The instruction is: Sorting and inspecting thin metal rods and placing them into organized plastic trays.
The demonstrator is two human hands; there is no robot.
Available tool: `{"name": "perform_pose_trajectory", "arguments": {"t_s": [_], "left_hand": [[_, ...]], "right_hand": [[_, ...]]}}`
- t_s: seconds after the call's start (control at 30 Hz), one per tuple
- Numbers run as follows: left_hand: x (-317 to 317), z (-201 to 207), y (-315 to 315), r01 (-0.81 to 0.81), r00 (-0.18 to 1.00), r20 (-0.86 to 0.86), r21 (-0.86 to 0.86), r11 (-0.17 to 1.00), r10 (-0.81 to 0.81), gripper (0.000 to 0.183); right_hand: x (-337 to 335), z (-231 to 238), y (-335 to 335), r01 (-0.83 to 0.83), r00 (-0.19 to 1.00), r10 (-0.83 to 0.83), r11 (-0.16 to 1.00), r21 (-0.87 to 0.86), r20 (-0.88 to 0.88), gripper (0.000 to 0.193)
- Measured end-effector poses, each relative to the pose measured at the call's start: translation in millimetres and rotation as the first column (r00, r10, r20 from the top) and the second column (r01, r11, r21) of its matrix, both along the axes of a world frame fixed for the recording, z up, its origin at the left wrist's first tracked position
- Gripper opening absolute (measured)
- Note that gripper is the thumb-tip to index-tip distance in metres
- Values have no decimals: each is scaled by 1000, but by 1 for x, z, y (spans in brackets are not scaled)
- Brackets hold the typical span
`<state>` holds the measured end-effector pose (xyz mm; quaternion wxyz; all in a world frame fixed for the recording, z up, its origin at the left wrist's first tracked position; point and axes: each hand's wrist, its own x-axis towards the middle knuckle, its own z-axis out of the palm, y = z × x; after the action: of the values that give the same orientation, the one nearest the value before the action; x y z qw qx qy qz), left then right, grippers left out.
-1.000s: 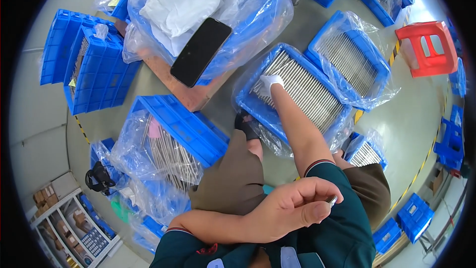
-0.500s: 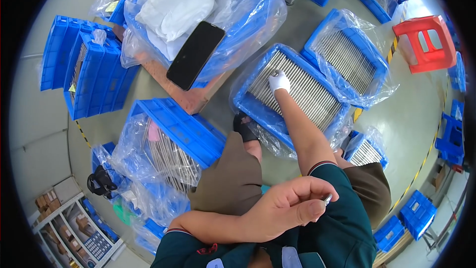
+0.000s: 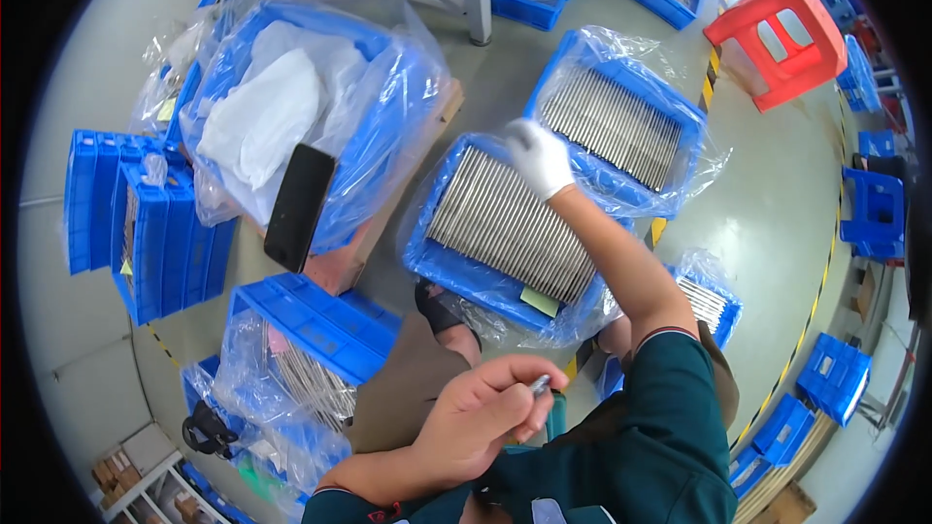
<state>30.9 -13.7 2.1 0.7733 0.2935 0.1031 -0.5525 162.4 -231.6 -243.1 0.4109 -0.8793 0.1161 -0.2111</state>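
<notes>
My bare left hand (image 3: 485,411) pinching a small silvery metal piece (image 3: 540,385), my white-gloved right hand (image 3: 540,161), its grip unclear, at the far edge of a blue plastic crate (image 3: 454,278), slim silver metal rods (image 3: 510,228) inside

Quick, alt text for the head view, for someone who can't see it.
A white-gloved right hand, slightly blurred, is over the far edge of a blue crate packed with metal rods; the bare left hand pinches a small metal piece. Beyond is a second crate of rods, and a black phone lies to the left.
</notes>
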Motion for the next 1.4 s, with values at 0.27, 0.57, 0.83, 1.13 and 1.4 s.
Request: {"name": "perform_pose_trajectory", "arguments": {"t_s": [0.27,0.57,0.83,1.13,1.4], "left_hand": [[16,-7,-20,-20,999,-44,105,994,24,28],[36,-14,-42,20,999,33,319,947,-32,43],[52,-20,-52,0,999,43,333,943,-15,47],[61,-25,-58,4,999,47,325,946,-20,49],[67,-27,-60,-13,1000,23,333,943,5,49]], "right_hand": [[-54,-96,-231,613,489,-589,757,-227,-644,49],[-94,-170,-267,713,177,-576,634,-300,-798,40],[-48,-138,-236,700,176,-633,619,-356,-754,46],[-4,-124,-223,685,108,-547,646,-336,-830,34],[-21,-141,-229,649,91,-614,634,-420,-784,28]]}}
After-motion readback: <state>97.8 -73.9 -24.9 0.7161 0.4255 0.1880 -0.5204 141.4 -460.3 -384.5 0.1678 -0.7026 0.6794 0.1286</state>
